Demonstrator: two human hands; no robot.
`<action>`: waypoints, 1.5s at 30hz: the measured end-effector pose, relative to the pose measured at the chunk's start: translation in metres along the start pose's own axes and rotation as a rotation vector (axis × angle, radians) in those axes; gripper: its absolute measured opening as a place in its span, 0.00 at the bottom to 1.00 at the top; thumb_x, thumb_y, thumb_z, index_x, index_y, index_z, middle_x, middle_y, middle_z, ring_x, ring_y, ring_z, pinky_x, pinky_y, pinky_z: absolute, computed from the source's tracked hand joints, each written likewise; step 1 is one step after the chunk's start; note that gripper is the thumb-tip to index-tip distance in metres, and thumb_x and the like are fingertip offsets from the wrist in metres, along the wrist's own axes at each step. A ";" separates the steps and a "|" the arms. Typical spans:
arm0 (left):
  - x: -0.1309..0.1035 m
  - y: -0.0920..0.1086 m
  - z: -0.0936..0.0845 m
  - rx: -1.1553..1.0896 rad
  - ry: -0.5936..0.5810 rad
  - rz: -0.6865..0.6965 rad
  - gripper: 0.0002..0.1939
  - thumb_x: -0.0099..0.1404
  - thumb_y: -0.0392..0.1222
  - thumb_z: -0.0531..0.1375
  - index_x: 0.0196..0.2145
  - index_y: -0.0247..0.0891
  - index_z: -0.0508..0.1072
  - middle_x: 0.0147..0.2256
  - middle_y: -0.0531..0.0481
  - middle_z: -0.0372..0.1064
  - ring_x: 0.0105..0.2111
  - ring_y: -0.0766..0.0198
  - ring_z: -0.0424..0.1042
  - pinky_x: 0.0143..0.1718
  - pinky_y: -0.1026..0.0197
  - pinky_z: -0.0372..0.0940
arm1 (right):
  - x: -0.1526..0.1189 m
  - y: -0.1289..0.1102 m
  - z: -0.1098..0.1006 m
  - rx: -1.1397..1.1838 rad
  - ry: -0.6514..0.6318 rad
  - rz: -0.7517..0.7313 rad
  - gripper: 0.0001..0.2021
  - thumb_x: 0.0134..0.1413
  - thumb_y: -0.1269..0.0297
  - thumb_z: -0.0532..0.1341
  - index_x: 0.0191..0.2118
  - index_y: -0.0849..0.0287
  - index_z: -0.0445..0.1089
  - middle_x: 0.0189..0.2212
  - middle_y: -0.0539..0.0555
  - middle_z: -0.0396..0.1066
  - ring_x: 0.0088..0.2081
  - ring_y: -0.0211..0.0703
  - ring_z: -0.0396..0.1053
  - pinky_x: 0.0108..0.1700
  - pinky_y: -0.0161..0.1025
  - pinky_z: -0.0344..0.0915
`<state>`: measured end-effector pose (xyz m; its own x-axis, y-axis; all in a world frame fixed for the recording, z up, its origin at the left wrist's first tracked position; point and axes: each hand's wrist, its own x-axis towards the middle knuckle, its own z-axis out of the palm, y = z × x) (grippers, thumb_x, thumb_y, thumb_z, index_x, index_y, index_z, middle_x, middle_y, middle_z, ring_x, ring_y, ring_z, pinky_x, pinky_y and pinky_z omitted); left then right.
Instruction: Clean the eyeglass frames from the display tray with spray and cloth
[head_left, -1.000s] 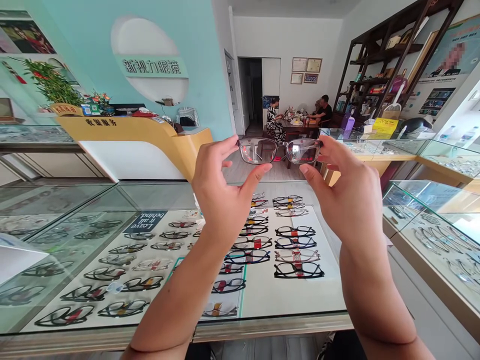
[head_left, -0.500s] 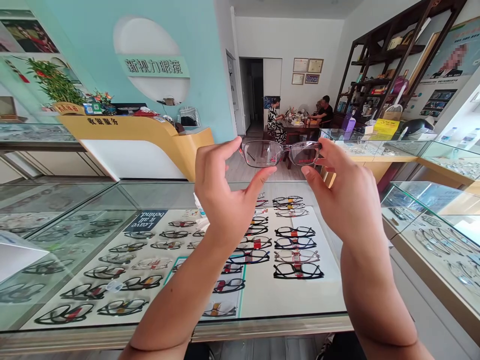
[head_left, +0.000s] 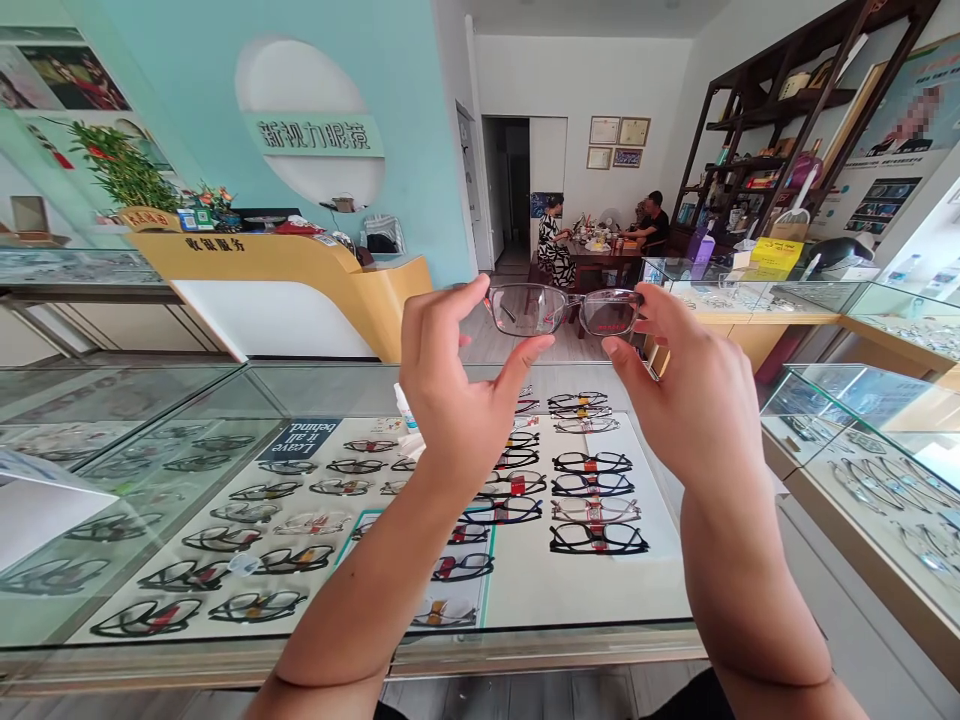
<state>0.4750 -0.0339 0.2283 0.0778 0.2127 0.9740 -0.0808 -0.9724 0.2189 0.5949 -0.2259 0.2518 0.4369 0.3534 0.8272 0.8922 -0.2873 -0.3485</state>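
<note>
A pair of thin-framed glasses [head_left: 571, 300] is held up in the air above the glass counter, level, with red print on the right lens. My left hand [head_left: 469, 385] grips its left end with the fingertips, the thumb spread below the lens. At the other end, my right hand [head_left: 679, 380] pinches the frame near the hinge, its thumb beneath the right lens. Below both hands, several dark-framed glasses [head_left: 598, 540] lie in rows in the glass display counter [head_left: 577, 610]. A small white bottle [head_left: 405, 408] is partly behind my left hand.
White box-like object [head_left: 49, 510] at the left edge. More glass cases [head_left: 885, 440] stand at the right. Beyond is a yellow and white reception desk [head_left: 285, 310]. Two people [head_left: 556, 245] sit at a far table, beside dark shelves [head_left: 780, 120].
The view has shifted slightly, so the counter and room appear a little further right. Both hands still hold the glasses at nearly the same height.
</note>
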 end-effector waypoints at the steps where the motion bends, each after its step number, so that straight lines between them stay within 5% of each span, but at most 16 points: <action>1: 0.000 0.000 0.000 -0.001 -0.001 0.004 0.39 0.68 0.67 0.75 0.67 0.47 0.73 0.58 0.40 0.76 0.62 0.42 0.77 0.52 0.45 0.79 | 0.000 0.000 -0.001 0.002 -0.004 -0.001 0.25 0.72 0.57 0.64 0.70 0.55 0.75 0.48 0.64 0.87 0.48 0.65 0.86 0.47 0.62 0.83; 20: 0.002 -0.006 0.003 -0.051 -0.008 -0.026 0.34 0.70 0.64 0.75 0.66 0.48 0.74 0.58 0.41 0.78 0.59 0.46 0.83 0.49 0.48 0.82 | 0.000 -0.006 -0.005 0.037 0.045 -0.060 0.23 0.73 0.58 0.63 0.69 0.50 0.71 0.57 0.64 0.80 0.57 0.66 0.80 0.56 0.66 0.81; 45: 0.005 -0.022 0.011 -0.300 -0.109 -0.114 0.34 0.70 0.62 0.76 0.66 0.50 0.74 0.62 0.39 0.79 0.63 0.42 0.83 0.47 0.49 0.83 | -0.007 -0.014 -0.017 0.045 0.039 -0.071 0.20 0.72 0.59 0.65 0.65 0.49 0.67 0.57 0.64 0.74 0.55 0.62 0.76 0.50 0.61 0.83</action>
<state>0.4883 -0.0130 0.2275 0.2080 0.2914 0.9337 -0.3534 -0.8677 0.3496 0.5773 -0.2389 0.2585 0.3687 0.3361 0.8667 0.9253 -0.2219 -0.3076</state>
